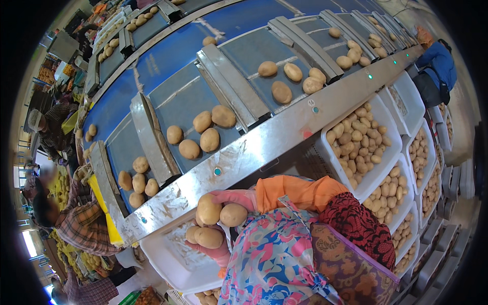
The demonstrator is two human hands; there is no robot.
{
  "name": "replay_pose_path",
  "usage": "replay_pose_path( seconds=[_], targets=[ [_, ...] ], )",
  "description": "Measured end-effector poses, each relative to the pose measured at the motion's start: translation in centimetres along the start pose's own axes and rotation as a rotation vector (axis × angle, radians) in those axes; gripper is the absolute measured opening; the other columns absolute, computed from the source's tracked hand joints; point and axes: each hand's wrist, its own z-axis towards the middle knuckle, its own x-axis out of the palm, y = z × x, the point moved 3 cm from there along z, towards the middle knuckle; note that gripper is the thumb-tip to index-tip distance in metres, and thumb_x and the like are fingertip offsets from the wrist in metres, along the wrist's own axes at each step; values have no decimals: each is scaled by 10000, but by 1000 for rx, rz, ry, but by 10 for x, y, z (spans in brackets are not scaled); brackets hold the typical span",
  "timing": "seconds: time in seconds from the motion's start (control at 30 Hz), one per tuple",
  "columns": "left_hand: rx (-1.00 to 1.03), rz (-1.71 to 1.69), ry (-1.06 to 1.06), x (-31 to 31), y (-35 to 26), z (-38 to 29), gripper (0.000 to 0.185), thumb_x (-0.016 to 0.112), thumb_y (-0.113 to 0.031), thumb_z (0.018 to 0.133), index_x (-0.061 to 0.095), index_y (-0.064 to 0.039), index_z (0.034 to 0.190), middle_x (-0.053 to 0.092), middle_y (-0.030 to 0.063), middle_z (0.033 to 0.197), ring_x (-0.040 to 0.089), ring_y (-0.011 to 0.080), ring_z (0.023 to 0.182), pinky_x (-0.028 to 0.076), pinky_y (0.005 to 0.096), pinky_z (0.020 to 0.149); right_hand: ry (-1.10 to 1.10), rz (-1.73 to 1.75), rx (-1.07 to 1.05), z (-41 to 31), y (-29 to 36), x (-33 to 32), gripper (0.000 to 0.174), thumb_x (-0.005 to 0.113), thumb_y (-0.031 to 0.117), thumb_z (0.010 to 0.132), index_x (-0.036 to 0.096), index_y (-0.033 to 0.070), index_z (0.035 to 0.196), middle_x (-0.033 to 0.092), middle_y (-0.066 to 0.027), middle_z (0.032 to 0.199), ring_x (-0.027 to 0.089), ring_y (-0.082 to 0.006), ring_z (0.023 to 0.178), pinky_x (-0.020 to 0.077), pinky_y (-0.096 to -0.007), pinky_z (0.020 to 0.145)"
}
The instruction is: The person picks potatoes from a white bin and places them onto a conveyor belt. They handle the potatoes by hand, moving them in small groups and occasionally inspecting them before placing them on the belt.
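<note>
My right hand (239, 198), in a pink glove, grips a large potato (209, 209) and lies against a second potato (233, 215). Below it is my left hand (216, 253), also gloved in pink, turned up under a few potatoes (208, 238). Both hands are close together over a white plastic crate (171, 263), beside the steel edge rail (236, 154) of a sorting conveyor. Potatoes rest in groups in the conveyor's grey lanes, such as one potato (189, 149) in the lane ahead. My orange sleeves and floral apron fill the lower middle.
White crates of potatoes (358, 141) stand along the rail at right. Steel dividers (232, 91) part the lanes, with a blue belt (167, 57) beyond. A person in blue (438, 72) is at far right; a person in a plaid shirt (85, 228) and others are at left.
</note>
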Motion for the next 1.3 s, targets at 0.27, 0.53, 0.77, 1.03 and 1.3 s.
replay_pose_path(
  seconds=[0.27, 0.53, 0.77, 1.03, 1.3],
  targets=[
    [-131, -146, 12, 10, 7, 1, 753, 512, -592, 968, 343, -89, 1502, 421, 44, 1509, 370, 202, 1387, 197, 410, 1205, 42, -310, 91, 33, -9, -93, 323, 549, 292, 1002, 629, 51, 1202, 650, -102, 1155, 599, -224, 1154, 414, -388, 1091],
    [123, 536, -316, 9, 2, -1, 836, 646, -633, 871, 463, -48, 1441, 520, 35, 1440, 473, 195, 1292, 319, 380, 1147, 83, -451, 192, 54, -4, -118, 407, 519, 317, 1011, 541, 63, 1329, 635, -105, 1258, 581, -211, 1209, 392, -369, 1106],
    [102, 483, -276, 6, 6, -4, 787, 571, -626, 912, 433, -71, 1452, 495, 41, 1457, 457, 189, 1300, 288, 393, 1158, 129, -527, 162, 55, -4, -120, 417, 523, 314, 1009, 529, 55, 1335, 631, -116, 1267, 585, -222, 1205, 390, -370, 1105],
    [-217, -481, 41, 23, 10, -2, 644, 303, -537, 1060, 274, -106, 1538, 405, 73, 1522, 379, 192, 1398, 157, 434, 1217, 113, -506, 116, 43, -2, -103, 366, 520, 318, 1010, 603, 62, 1259, 643, -99, 1228, 582, -224, 1192, 390, -387, 1097],
    [-13, 352, -104, 14, 5, 2, 769, 498, -624, 943, 376, -76, 1469, 472, 48, 1436, 420, 214, 1299, 269, 395, 1172, 56, -326, 131, 36, -11, -107, 395, 511, 347, 1018, 613, 66, 1278, 648, -94, 1245, 585, -222, 1202, 393, -383, 1100]
  ],
)
